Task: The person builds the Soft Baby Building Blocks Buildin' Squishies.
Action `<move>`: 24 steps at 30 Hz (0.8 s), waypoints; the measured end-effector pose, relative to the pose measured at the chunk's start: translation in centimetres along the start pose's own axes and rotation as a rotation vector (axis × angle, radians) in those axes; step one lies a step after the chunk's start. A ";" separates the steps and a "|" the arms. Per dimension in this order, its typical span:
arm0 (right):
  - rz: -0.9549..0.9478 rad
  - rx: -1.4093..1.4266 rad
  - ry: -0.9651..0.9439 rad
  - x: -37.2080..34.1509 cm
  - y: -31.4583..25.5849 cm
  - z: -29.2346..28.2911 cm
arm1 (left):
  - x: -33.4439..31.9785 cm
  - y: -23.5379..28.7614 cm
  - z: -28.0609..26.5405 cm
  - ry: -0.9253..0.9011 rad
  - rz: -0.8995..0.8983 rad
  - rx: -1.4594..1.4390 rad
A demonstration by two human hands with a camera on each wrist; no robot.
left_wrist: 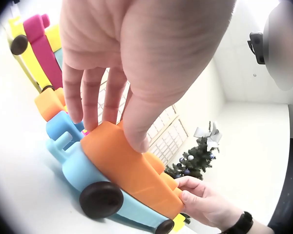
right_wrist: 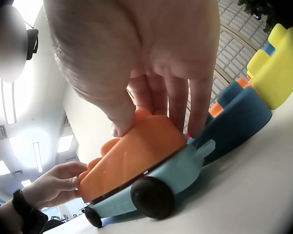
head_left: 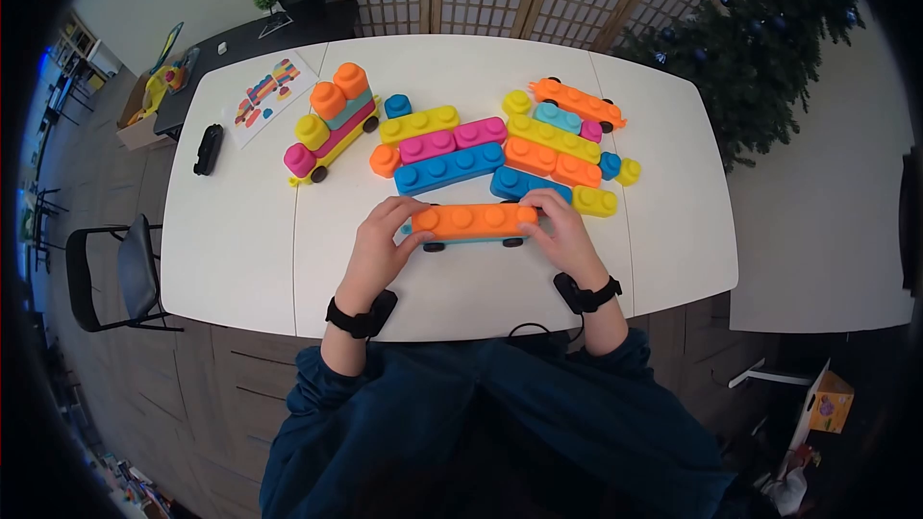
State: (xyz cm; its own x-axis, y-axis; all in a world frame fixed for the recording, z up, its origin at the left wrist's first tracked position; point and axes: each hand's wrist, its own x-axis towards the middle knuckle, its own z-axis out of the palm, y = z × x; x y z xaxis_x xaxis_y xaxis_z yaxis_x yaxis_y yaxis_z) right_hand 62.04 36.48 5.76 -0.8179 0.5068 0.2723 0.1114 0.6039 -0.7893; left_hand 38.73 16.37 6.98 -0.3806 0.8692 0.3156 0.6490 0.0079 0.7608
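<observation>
A long orange block (head_left: 471, 222) with a row of studs lies along a light blue wheeled base (right_wrist: 178, 170) near the table's front. My left hand (head_left: 377, 242) grips the block's left end, thumb on the near side and fingers over the far side. At the right end, my right hand (head_left: 567, 235) holds the same block between thumb and fingers. A thin dark line runs between block and base in the right wrist view. The base's black wheels (left_wrist: 101, 200) are at the table surface. Just behind stand two long blue blocks (head_left: 449, 169).
Yellow, magenta, orange and blue blocks lie grouped behind the hands. Back left, a yellow wheeled base (head_left: 346, 146) carries stacked blocks; an orange wheeled base (head_left: 577, 103) stands back right. A printed picture sheet (head_left: 252, 127) and a black object (head_left: 208, 150) lie at left.
</observation>
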 end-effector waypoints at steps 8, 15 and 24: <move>0.076 0.049 0.017 -0.6 0.5 0.9 | 0.1 -0.3 0.1 -0.013 -0.032 -0.021; 0.053 0.064 0.034 -0.5 0.8 1.6 | 0.5 -0.6 -0.3 -0.040 -0.062 -0.006; 0.028 0.040 0.046 -0.2 0.3 1.2 | 0.5 0.0 -0.4 -0.068 -0.120 -0.047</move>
State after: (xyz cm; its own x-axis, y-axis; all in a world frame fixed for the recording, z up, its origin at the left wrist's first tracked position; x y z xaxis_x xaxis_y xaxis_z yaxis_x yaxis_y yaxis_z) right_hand 61.57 35.84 4.79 -0.7881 0.5512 0.2739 0.1103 0.5644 -0.8181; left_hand 38.32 16.65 7.39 -0.4070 0.8950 0.1823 0.5688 0.0922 0.8173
